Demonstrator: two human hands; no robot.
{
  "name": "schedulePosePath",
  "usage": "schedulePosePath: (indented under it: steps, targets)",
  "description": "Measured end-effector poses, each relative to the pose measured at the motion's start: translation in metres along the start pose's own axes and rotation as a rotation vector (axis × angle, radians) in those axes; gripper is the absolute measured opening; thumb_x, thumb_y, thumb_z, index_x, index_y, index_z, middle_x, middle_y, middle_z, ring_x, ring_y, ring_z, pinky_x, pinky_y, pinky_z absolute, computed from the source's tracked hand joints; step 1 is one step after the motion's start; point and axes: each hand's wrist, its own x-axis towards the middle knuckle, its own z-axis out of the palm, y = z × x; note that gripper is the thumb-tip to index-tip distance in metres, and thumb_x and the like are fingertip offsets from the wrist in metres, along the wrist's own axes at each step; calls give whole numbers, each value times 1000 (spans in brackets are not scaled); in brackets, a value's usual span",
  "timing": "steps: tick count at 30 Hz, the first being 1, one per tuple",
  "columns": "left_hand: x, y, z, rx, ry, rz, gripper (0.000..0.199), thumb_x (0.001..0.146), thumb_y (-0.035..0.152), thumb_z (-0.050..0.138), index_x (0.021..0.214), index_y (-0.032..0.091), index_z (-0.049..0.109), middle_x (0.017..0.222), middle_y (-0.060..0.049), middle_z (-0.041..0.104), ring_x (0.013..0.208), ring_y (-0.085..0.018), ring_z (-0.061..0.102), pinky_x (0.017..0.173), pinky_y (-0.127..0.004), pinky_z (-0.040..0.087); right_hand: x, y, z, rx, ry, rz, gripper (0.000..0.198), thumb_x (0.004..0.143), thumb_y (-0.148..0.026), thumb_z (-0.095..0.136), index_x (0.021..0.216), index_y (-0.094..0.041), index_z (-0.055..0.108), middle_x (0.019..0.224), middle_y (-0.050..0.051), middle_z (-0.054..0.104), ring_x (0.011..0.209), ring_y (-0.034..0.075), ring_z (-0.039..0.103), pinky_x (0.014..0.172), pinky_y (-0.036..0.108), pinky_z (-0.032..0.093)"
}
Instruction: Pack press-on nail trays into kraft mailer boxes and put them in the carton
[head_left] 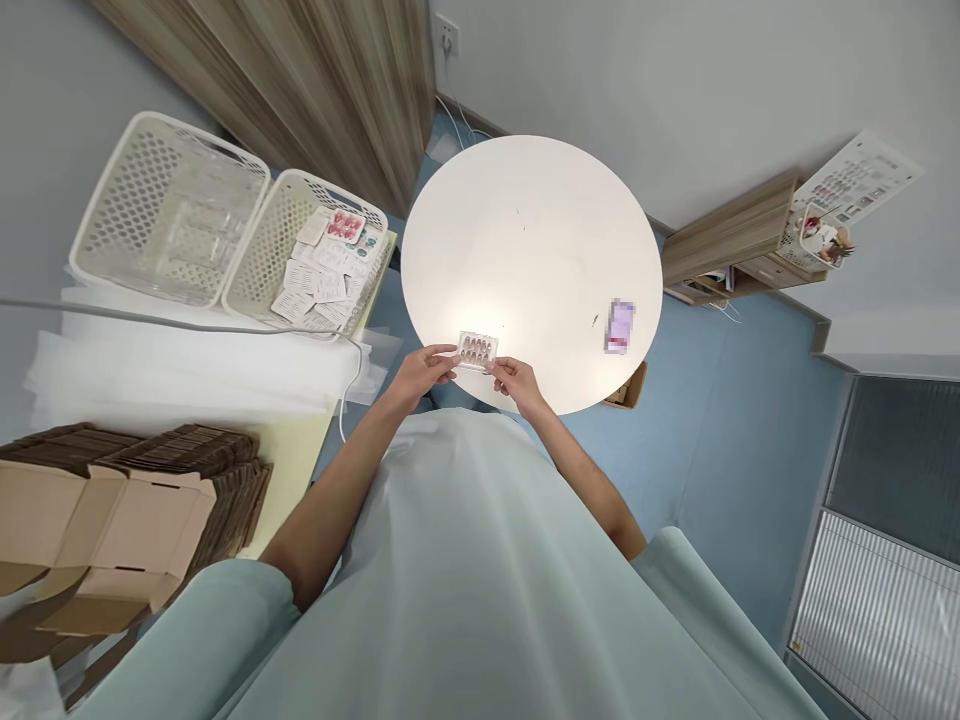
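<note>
Between my two hands is a small clear pack of press-on nails [478, 350], its brownish nails set in two rows. My left hand [426, 372] grips the pack's left end between thumb and fingers. At the lower right corner, my right hand [516, 380] pinches it with thumb and fingers. The pack is held over the near edge of the round white table [532, 240]. On the table's right side lies a purple item [619, 326], blurred by pixels.
To the left, one white basket [247, 260] holds cards and nail packs; another basket [112, 205] holds clear plastic. Below them lie white sheets [187, 370] and stacked flat cardboard boxes [142, 510]. A grey cable [187, 325] crosses there. A wooden cabinet [735, 225] stands right.
</note>
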Motion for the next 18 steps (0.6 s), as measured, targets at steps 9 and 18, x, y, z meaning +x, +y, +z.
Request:
schedulePosePath:
  steps: [9,18]
  targets:
    - [56,-37,-33,227,142,-64,41,90,43,75,123,19,75,100,-8,81,89,-23,79,86,-34,63,83,41,53,-242,73,140,10,93,-27,76,92,-17,75,97,5,80,58,9,64,54,22,46]
    - [96,-43,-44,551,109,-140,42,89,29,69,129,20,77,130,-10,82,110,-27,80,99,-32,59,126,61,78,-394,239,229,6,91,-20,79,97,-17,78,98,4,82,59,11,71,69,24,56]
